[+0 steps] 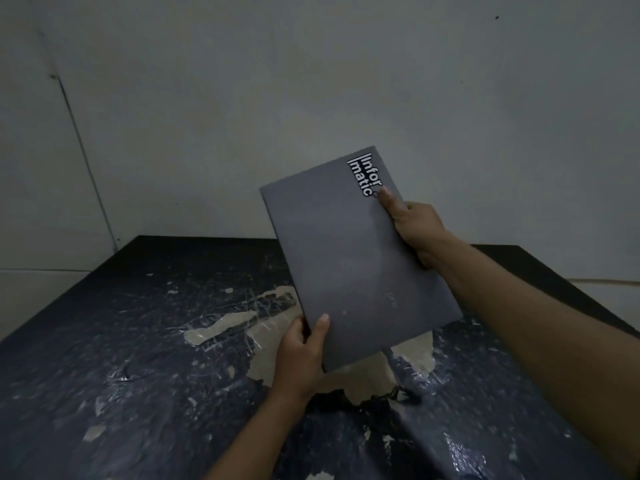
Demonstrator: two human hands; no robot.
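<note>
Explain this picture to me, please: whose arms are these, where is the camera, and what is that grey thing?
There is no machine here. A person wears one camera on the head, looking forward and down, so you see their own two arms. The left hand grips the near corner of a closed grey laptop, thumb on top. The right hand grips its right edge, thumb beside a white-lettered sticker. The laptop is held tilted over a dark table with scratched, peeling coating. Behind is a plain wall.
</note>
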